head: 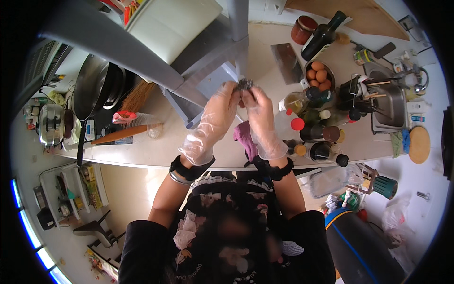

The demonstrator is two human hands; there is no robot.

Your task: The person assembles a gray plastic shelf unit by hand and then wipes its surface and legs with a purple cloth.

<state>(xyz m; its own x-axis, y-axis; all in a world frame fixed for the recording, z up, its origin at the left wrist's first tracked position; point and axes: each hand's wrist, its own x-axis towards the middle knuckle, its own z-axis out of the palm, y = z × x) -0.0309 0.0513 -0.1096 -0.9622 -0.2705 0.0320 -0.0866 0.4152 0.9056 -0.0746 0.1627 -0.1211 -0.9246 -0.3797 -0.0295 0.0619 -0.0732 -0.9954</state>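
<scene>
My left hand (221, 101) and my right hand (259, 106) both wear clear plastic gloves and meet above the counter. Between their fingertips they grip a small grey, mesh-like scouring pad (244, 84), partly hidden by the fingers. A purple cloth (245, 140) lies on the counter just below and beside my right hand. The grey shelf rack (212, 80) stands directly behind my left hand. To the right of my right hand is a clear plastic bottle with a red cap (284, 124).
Bottles (315, 133), a pot of eggs (333, 80), a cleaver (288, 64) and a sink (395, 103) are at right. A black wok (92, 85), a brown brush (138, 96) and a clear jug (147, 122) are at left. The counter's front edge (142, 165) runs before me.
</scene>
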